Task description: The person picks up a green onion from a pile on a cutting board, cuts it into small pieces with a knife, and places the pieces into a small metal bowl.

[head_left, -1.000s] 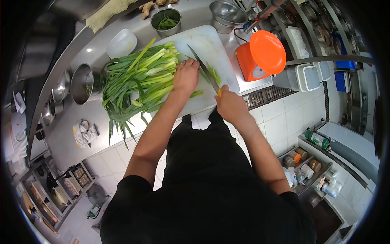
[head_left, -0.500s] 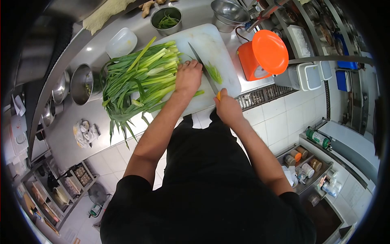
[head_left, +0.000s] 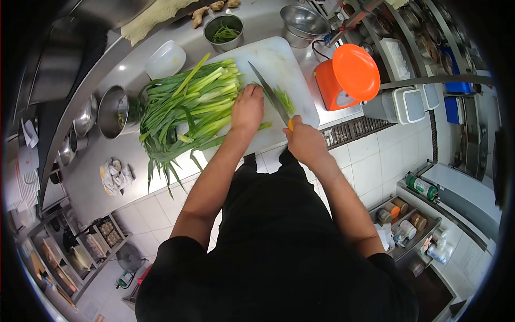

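Right hand (head_left: pixel 307 141), clamped on knife (head_left: pixel 273 99), has nudged it forward; cutting looks mid-stroke. Left hand (head_left: pixel 248 111) beside green onions (head_left: pixel 201 99) (grip hidden, can't tell).

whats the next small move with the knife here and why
Probably a short slice with the long yellow-handled steel knife: the right hand grips it, the left hand sits close beside it at the end of the leafy green bunch, and small green pieces lie on the knife's other side on the white cutting board.
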A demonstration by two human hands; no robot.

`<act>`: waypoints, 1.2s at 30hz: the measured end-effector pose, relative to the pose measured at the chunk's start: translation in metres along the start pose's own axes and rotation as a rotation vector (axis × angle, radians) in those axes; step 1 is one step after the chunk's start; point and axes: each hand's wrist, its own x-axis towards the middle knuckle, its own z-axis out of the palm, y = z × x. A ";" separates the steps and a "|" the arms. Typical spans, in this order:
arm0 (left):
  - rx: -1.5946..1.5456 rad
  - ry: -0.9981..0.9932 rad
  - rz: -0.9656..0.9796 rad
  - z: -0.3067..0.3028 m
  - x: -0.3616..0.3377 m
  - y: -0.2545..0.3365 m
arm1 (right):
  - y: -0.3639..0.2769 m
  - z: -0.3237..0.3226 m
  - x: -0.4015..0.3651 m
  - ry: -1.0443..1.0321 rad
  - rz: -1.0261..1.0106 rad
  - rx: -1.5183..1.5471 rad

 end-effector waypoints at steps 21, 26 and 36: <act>0.142 -0.069 0.131 0.004 -0.004 -0.004 | 0.008 0.022 0.044 0.032 -0.009 0.172; 0.054 -0.055 0.116 -0.001 -0.013 -0.001 | 0.035 -0.002 0.003 0.080 0.044 0.234; -0.082 -0.194 -0.118 0.002 0.010 0.018 | 0.118 0.037 -0.102 -0.107 0.382 0.812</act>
